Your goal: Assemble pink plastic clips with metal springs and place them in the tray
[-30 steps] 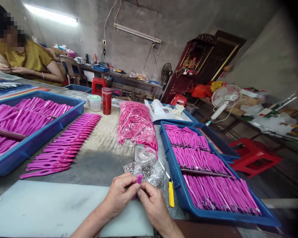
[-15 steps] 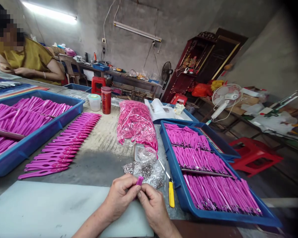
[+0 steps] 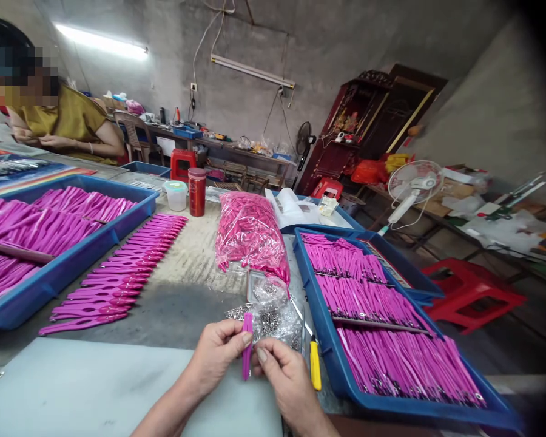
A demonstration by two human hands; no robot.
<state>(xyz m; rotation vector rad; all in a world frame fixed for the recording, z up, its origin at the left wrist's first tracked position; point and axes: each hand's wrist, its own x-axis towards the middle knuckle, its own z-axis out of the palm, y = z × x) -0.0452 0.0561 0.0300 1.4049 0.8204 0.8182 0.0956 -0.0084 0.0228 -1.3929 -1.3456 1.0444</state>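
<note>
My left hand (image 3: 217, 355) pinches a slim magenta plastic clip piece (image 3: 247, 349) between thumb and fingers, holding it upright above the pale work mat (image 3: 118, 382). Just right of that piece, my right hand (image 3: 279, 370) has its thumb and forefinger closed together; whatever sits in the pinch is too small or hidden to name. Behind the hands lies a clear plastic bag (image 3: 291, 325) with many small metal parts (image 3: 268, 318). A yellow-handled screwdriver (image 3: 315, 364) rests right of my right hand.
Magenta strips fill a blue tray (image 3: 341, 370) at right and another blue tray (image 3: 131, 224) at left. Magenta clips (image 3: 118, 282) lie in an overlapping row. A bag of pink pieces (image 3: 252, 233), a red tumbler (image 3: 197, 193) and a lidded tub (image 3: 176, 197) stand beyond. A person (image 3: 73, 124) sits far left.
My hands have drawn slightly apart; the right no longer touches the clip piece's top. More of the piece now shows in my left hand. The view has tilted up slightly.
</note>
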